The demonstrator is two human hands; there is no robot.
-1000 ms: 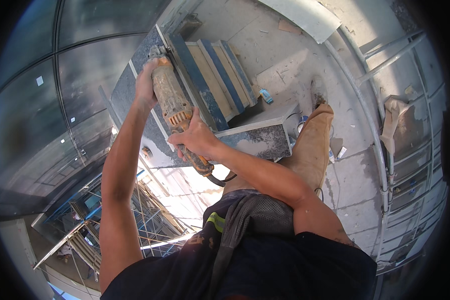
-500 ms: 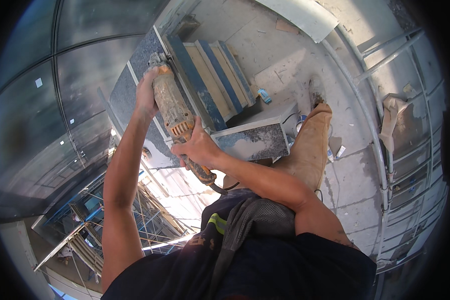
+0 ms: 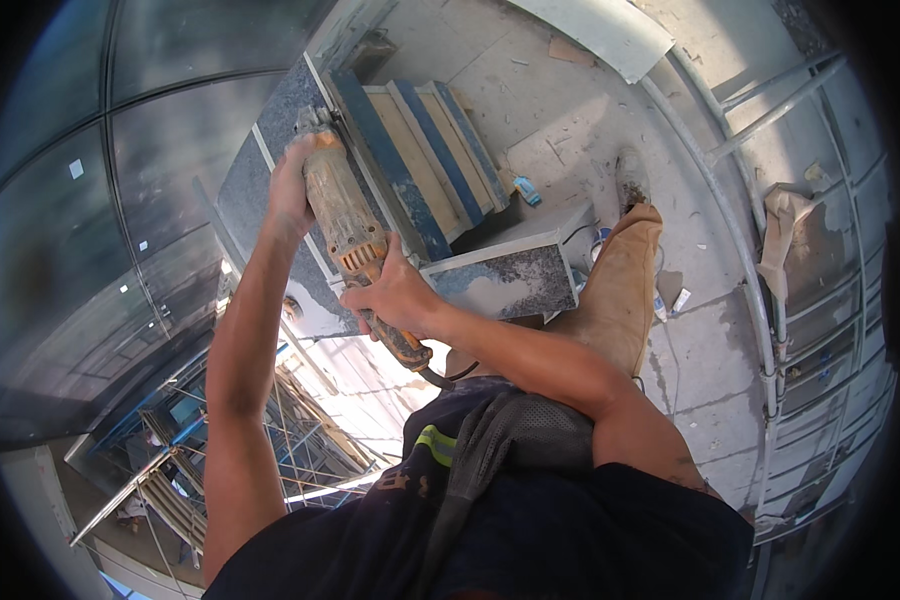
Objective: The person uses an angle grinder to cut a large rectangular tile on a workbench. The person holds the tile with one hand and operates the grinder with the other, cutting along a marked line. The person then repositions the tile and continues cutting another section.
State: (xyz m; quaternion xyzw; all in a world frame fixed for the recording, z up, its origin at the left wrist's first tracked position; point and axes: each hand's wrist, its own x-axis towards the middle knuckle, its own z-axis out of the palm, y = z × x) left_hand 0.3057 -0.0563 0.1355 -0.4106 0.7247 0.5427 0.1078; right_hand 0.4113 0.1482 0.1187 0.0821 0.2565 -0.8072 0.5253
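A dusty yellow-and-grey angle grinder (image 3: pixel 342 200) lies lengthwise between my two hands, its head pointing away from me. My left hand (image 3: pixel 292 188) is closed round the front of its body, near the head. Farther back, my right hand (image 3: pixel 398 292) wraps the rear handle, and a dark cord leaves the handle's end near my waist. The grinder's head is over the edge of a dark speckled stone slab (image 3: pixel 255 190) with pale strips along it. Whether its disc touches the slab is hidden beneath the tool.
Blue-edged boards (image 3: pixel 420 150) lean right of the grinder. A speckled stone block (image 3: pixel 510 280) stands nearer me. Dark glass panels (image 3: pixel 180 150) rise at left, above scaffolding (image 3: pixel 170 460). Metal railing (image 3: pixel 730 210) curves along the right. A small blue packet (image 3: pixel 526 190) lies on the concrete floor.
Almost nothing differs. Both hands keep their hold on the grinder, and its head has shifted very slightly in the picture.
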